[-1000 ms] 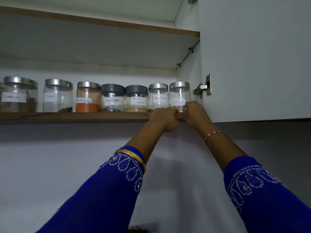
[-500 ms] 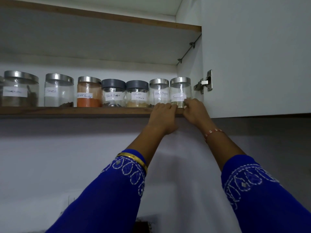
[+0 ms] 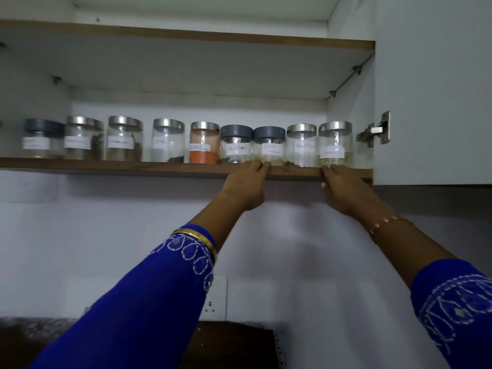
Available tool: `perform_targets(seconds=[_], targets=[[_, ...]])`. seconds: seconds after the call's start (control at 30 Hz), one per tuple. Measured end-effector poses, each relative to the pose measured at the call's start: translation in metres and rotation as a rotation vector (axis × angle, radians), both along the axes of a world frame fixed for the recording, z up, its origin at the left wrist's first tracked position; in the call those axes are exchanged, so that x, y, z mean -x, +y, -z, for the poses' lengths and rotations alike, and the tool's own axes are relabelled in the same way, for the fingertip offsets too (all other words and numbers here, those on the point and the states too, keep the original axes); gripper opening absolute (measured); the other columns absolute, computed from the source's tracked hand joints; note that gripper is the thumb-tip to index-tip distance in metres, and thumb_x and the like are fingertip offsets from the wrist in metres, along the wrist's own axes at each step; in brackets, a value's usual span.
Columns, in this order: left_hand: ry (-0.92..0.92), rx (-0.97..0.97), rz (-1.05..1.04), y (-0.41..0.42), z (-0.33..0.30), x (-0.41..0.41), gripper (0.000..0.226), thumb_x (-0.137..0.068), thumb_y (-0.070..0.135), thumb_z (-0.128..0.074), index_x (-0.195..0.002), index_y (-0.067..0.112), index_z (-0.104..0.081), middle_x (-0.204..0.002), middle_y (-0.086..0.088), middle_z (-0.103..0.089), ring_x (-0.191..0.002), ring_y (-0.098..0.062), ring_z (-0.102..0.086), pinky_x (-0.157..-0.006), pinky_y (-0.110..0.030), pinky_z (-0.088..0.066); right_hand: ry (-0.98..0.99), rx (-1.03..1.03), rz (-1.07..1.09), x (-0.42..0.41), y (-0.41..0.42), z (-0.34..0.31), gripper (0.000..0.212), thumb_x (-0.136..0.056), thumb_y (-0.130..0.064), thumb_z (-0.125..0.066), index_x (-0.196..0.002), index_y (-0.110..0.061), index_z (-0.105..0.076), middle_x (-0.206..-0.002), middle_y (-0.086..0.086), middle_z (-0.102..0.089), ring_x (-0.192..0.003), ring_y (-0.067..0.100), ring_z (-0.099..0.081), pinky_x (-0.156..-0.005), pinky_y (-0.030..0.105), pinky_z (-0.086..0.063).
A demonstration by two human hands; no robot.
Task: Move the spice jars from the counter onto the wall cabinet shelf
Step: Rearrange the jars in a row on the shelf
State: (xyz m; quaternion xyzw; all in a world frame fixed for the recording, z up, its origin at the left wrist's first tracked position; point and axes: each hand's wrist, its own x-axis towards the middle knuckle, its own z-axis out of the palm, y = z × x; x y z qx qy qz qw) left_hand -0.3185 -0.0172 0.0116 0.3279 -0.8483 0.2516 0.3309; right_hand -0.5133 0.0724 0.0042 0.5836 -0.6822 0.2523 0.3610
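Nine spice jars (image 3: 205, 143) in one row on the wall cabinet shelf (image 3: 106, 166), labels mostly blurred, two seem to read "Black Pepper", left hand (image 3: 246, 183) and right hand (image 3: 339, 189) at the shelf edge, fingers curled over it, holding no jar.

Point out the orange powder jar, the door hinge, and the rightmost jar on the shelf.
orange powder jar (image 3: 204, 154): head view, on the orange fill.
door hinge (image 3: 376, 130): head view, on the metal arm.
rightmost jar (image 3: 335, 141): head view, on the glass above its label.
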Motion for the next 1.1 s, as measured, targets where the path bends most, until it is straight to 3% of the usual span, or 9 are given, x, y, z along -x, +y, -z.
perform_targets(seconds=[0.2, 0.4, 0.53, 0.77, 0.9, 1.03, 1.1], targets=[[0.049, -0.042, -0.130, -0.023, 0.000, -0.091, 0.059, -0.087, 0.014, -0.049, -0.142, 0.009, -0.027, -0.142, -0.013, -0.037, -0.125, -0.032, -0.040, -0.100, -0.041, -0.040, 0.083, -0.027, -0.099, -0.082, -0.023, -0.002, 0.046, -0.096, -0.019, -0.042, -0.138, -0.003, -0.037, -0.136, 0.018, -0.046, -0.124, 0.031, -0.042, -0.104, 0.036, -0.031], [0.133, -0.014, -0.277, -0.044, 0.001, -0.201, 0.059, -0.089, 0.015, -0.048, -0.143, 0.007, -0.026, -0.144, -0.015, -0.033, -0.127, -0.036, -0.037, -0.102, -0.043, -0.036, 0.098, -0.003, -0.242, -0.181, -0.062, -0.011, 0.041, -0.094, -0.021, -0.044, -0.133, -0.006, -0.042, -0.125, 0.014, -0.052, -0.115, 0.028, -0.047, -0.095, 0.036, -0.039], [0.181, 0.057, -0.269, -0.062, -0.004, -0.279, 0.051, -0.092, 0.018, -0.046, -0.140, 0.004, -0.032, -0.142, -0.017, -0.039, -0.125, -0.037, -0.039, -0.104, -0.042, -0.031, 0.089, 0.032, -0.305, -0.255, -0.091, -0.021, 0.036, -0.096, -0.019, -0.041, -0.128, -0.004, -0.045, -0.127, 0.015, -0.051, -0.118, 0.029, -0.045, -0.096, 0.038, -0.038], [0.210, -0.023, -0.213, -0.111, -0.016, -0.391, 0.046, -0.098, 0.033, -0.033, -0.136, 0.007, -0.041, -0.139, -0.014, -0.048, -0.126, -0.032, -0.044, -0.106, -0.042, -0.030, 0.031, -0.037, -0.341, -0.373, -0.150, -0.030, 0.040, -0.097, -0.020, -0.038, -0.135, -0.005, -0.041, -0.132, 0.016, -0.047, -0.123, 0.031, -0.042, -0.099, 0.040, -0.039], [0.214, -0.162, -0.165, -0.140, -0.016, -0.436, 0.055, -0.094, 0.049, -0.020, -0.118, 0.012, -0.054, -0.121, -0.013, -0.060, -0.111, -0.030, -0.054, -0.099, -0.041, -0.036, -0.037, -0.134, -0.357, -0.423, -0.177, -0.036, 0.035, -0.099, -0.022, -0.034, -0.122, -0.003, -0.053, -0.126, 0.017, -0.053, -0.117, 0.035, -0.049, -0.094, 0.041, -0.044], [0.263, -0.249, -0.151, -0.155, -0.019, -0.453, 0.052, -0.099, 0.040, -0.018, -0.110, 0.009, -0.059, -0.113, -0.017, -0.063, -0.106, -0.031, -0.055, -0.084, -0.032, -0.038, -0.094, -0.222, -0.362, -0.456, -0.195, -0.043, 0.033, -0.100, -0.023, -0.031, -0.097, -0.004, -0.059, -0.106, 0.018, -0.059, -0.097, 0.032, -0.055, -0.077, 0.032, -0.040], [0.256, -0.288, -0.168, -0.159, -0.026, -0.453, 0.057, -0.100, 0.040, -0.015, -0.111, 0.006, -0.060, -0.115, -0.020, -0.062, -0.108, -0.032, -0.054, -0.084, -0.031, -0.036, -0.120, -0.252, -0.358, -0.470, -0.205, -0.049, 0.031, -0.100, -0.022, -0.031, -0.081, -0.012, -0.054, -0.096, 0.015, -0.056, -0.089, 0.027, -0.052, -0.074, 0.029, -0.036]])
